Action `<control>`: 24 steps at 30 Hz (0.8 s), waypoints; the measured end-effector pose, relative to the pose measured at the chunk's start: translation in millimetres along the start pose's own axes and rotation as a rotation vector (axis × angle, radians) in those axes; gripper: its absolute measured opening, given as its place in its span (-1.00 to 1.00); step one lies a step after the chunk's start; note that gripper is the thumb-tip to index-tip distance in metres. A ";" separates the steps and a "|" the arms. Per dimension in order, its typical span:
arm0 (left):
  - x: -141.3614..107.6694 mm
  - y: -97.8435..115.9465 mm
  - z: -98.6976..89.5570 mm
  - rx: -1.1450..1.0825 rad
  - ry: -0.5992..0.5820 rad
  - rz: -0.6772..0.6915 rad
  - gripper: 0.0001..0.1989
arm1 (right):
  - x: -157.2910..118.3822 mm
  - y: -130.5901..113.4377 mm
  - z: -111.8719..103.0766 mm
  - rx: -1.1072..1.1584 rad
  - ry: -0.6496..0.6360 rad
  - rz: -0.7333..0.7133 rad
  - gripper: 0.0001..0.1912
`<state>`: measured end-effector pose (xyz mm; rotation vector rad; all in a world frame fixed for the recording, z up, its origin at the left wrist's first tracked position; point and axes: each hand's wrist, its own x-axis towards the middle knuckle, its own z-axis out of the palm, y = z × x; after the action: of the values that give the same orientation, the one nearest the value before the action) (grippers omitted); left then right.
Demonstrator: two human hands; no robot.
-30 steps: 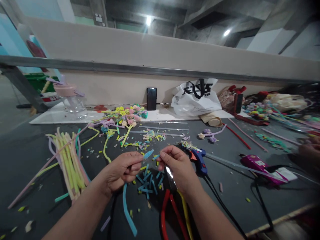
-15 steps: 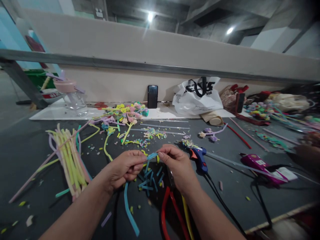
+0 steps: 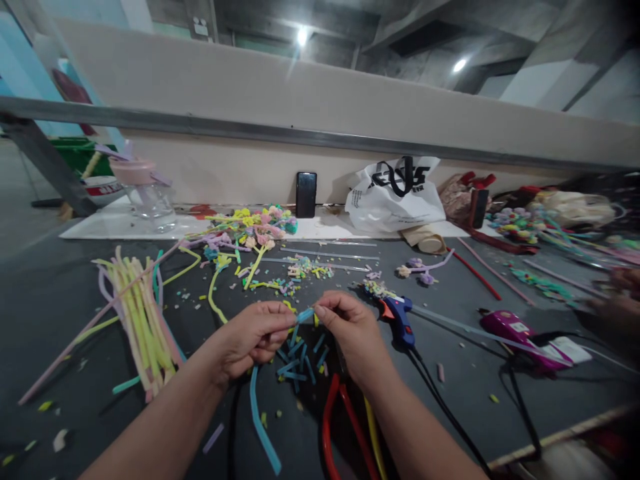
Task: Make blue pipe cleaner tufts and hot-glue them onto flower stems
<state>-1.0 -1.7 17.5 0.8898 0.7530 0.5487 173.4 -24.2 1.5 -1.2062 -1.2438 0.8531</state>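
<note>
Drew blue pipe-cleaner pieces (image 3: 305, 315) together since a second ago, now pinching them between left hand (image 3: 257, 339) and right hand (image 3: 350, 330), above cut blue lengths (image 3: 311, 371). Could lose or bend one by gripping unevenly; could knock red-handled tool (image 3: 327, 427) by lowering right hand.

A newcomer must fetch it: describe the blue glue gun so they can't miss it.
Find the white bag at the back. Nearer, just right of the right hand, lies the glue gun. Its blue body and orange trigger set it apart from the magenta device.
</note>
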 end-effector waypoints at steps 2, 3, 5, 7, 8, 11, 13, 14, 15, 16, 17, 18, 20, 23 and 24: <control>-0.4 0.3 0.6 0.001 0.000 -0.003 -0.77 | -0.6 0.1 0.8 0.002 0.001 0.006 -0.96; -0.6 0.6 1.0 0.000 0.000 -0.005 -0.77 | -0.8 0.2 1.2 0.003 0.000 0.009 -0.96; -1.0 1.5 2.0 -0.004 -0.001 -0.002 -0.77 | -1.3 0.4 1.9 0.010 -0.005 0.007 -0.96; -1.3 2.1 2.5 -0.008 -0.006 0.000 -0.76 | -1.6 0.5 2.6 0.026 -0.012 0.000 -0.96; -1.3 2.2 2.6 -0.007 -0.007 0.001 -0.75 | -1.7 0.4 2.9 0.036 -0.016 -0.002 -0.96; -1.5 1.4 2.1 0.000 -0.014 0.011 -0.74 | -1.9 -0.6 3.7 0.064 -0.015 0.015 -0.96; -1.5 0.2 1.7 0.012 -0.012 0.022 -0.74 | -2.1 -1.4 3.9 0.072 -0.011 0.029 -0.96; -1.5 -0.5 1.6 0.019 -0.007 0.026 -0.73 | -2.2 -1.8 4.0 0.073 -0.011 0.035 -0.97; -1.4 -1.2 1.5 0.028 0.001 0.030 -0.73 | -2.3 -2.1 4.0 0.071 -0.016 0.040 -0.97; -1.3 -1.8 1.5 0.037 0.011 0.032 -0.73 | -2.5 -2.4 3.9 0.069 -0.020 0.045 -0.97; -1.2 -2.4 1.5 0.046 0.019 0.036 -0.73 | -2.7 -2.7 3.9 0.065 -0.023 0.050 -0.96; -1.0 -2.8 1.6 0.053 0.025 0.042 -0.74 | -3.0 -2.9 3.9 0.061 -0.025 0.055 -0.96; -0.6 -3.3 1.8 0.067 0.030 0.056 -0.75 | -3.5 -3.3 4.0 0.054 -0.024 0.059 -0.95; -0.1 -2.8 2.8 0.075 0.038 0.067 -0.76 | -4.0 -4.2 4.2 0.055 -0.026 0.062 -0.94; -0.1 -2.4 3.3 0.076 0.041 0.066 -0.77 | -4.2 -4.7 4.3 0.051 -0.027 0.064 -0.94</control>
<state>1.8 -4.7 16.9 0.9795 0.7881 0.6012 167.8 -28.3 4.7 -1.2023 -1.2034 0.9462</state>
